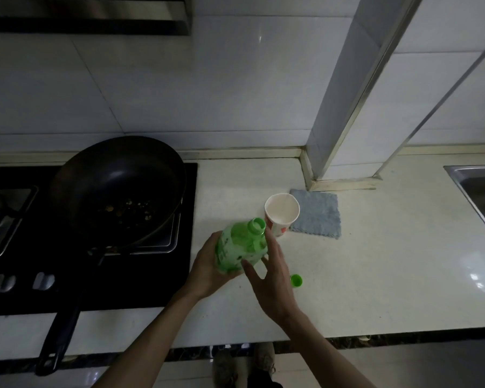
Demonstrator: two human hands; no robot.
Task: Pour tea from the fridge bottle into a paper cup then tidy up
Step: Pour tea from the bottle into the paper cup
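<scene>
A green tea bottle (241,245) with its cap off is held above the counter, its open mouth tilted up and to the right toward a white paper cup (282,212). My left hand (207,264) grips the bottle from the left and below. My right hand (272,273) lies against the bottle's right side, fingers spread. The green cap (296,281) sits on the white counter (375,261) just right of my right hand. The cup stands upright, just beyond the bottle's mouth.
A grey-blue cloth (318,215) lies right behind the cup. A black frying pan (118,186) with food bits sits on the black hob (140,275) to the left, its handle sticking over the counter edge. A steel sink (482,191) is at far right. A tiled pillar (345,107) rises behind the cloth.
</scene>
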